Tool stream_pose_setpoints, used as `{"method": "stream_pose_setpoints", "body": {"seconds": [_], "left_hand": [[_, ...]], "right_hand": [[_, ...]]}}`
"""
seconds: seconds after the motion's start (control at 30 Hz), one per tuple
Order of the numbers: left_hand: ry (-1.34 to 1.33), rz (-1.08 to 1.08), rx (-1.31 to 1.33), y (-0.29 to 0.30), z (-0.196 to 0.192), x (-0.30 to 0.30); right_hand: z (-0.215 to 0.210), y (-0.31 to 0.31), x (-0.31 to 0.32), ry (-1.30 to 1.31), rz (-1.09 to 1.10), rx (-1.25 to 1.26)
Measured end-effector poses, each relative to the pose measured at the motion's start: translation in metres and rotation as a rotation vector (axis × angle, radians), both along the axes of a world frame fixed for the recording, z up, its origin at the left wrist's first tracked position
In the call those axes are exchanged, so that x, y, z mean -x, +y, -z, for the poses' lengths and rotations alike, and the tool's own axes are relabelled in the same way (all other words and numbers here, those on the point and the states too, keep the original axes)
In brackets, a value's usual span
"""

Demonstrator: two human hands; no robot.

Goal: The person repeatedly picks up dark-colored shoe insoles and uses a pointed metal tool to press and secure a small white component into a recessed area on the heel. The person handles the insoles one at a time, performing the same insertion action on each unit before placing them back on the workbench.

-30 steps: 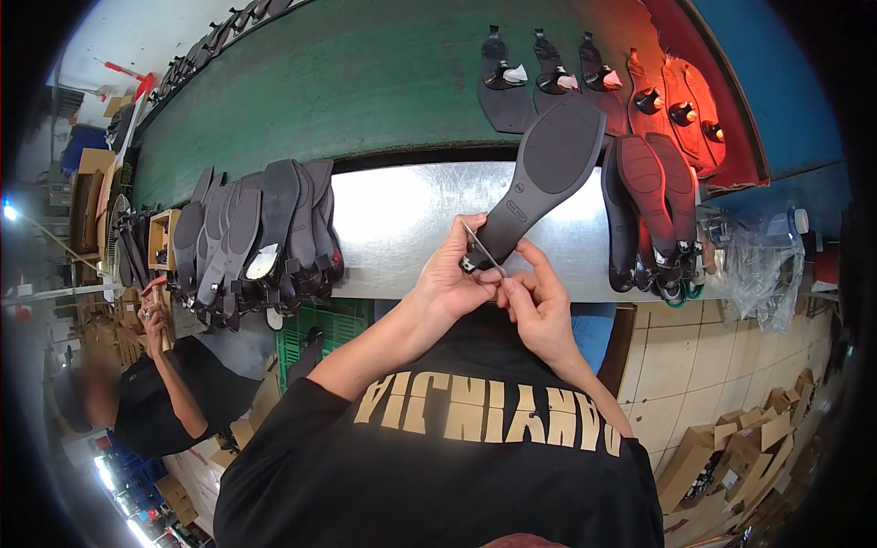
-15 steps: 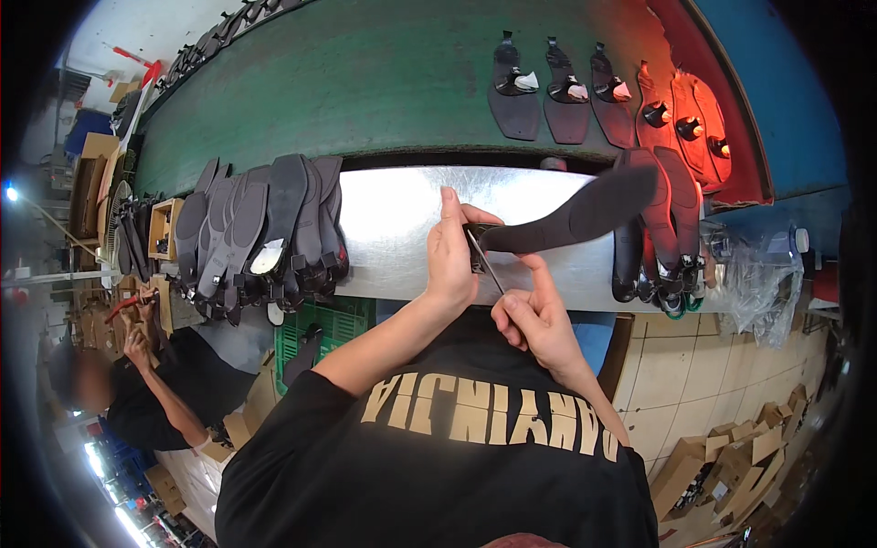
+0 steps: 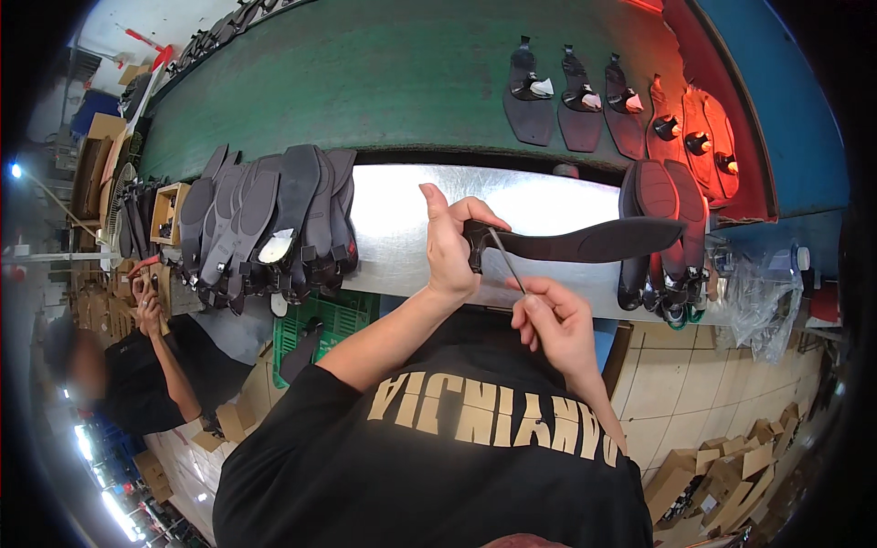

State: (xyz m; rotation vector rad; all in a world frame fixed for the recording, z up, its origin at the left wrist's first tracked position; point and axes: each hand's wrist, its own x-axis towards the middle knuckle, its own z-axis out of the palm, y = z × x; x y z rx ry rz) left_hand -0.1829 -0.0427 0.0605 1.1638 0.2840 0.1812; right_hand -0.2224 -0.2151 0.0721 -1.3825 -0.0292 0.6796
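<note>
Over the steel bench (image 3: 402, 228), the left hand (image 3: 449, 245) clenches the black sole (image 3: 585, 245), which juts rightward; the right hand (image 3: 554, 321) pinches a thin tool (image 3: 505, 259).

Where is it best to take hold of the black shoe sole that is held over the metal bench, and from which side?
Probably at its heel end, from the left, where the left hand already wraps the black shoe sole. It lies level, toe pointing right, so the long flat front stays free, and the thin tool in the right hand reaches the heel.

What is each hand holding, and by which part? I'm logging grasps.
Left hand holds the black shoe sole by its heel end. Right hand pinches the thin metal tool at its lower end.
</note>
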Motion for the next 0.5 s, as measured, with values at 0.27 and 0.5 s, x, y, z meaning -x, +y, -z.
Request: {"method": "stream_pose_setpoints", "body": {"seconds": [0.27,0.5], "left_hand": [[0.095,0.006,0.173,0.0,-0.006,0.001],[0.502,0.061,0.728,0.004,-0.02,-0.01]], "right_hand": [[0.007,0.015,-0.001,-0.933,0.051,0.374],[-0.001,0.012,-0.004,-0.919,0.124,0.448]]}}
